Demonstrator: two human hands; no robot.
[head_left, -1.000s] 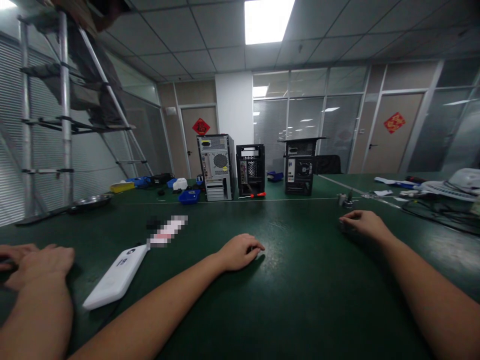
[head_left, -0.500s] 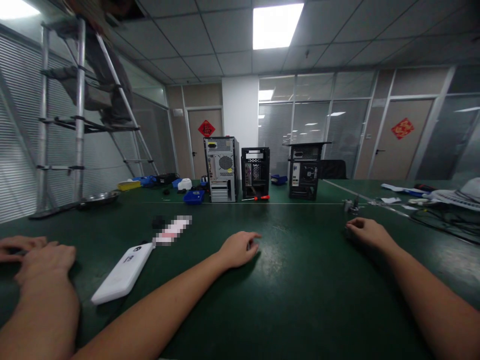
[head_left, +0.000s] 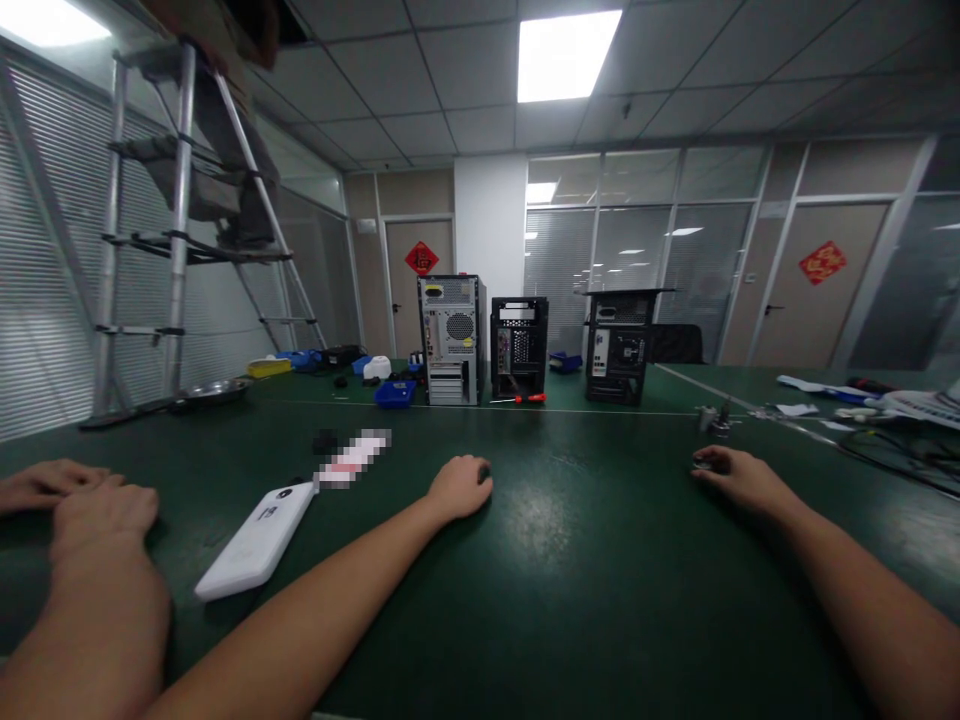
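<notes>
My left hand rests on the green table near its middle. Its fingers are curled into a loose fist, and a small dark thing that I cannot make out peeks from the fingertips. My right hand lies on the table to the right, fingers bent, with a small dark part at its fingertips. A white flat device lies left of my left forearm. Another person's two hands rest on the table at the far left.
Three computer cases stand in a row at the back, with a red-handled screwdriver and a blue bin by them. A stepladder rises at the left. Cables and papers lie at the right, and small metal parts ahead of my right hand.
My left hand's fingers have curled in from a looser spread to a fist. Both hands sit slightly further from the computer cases as the view shifts.
</notes>
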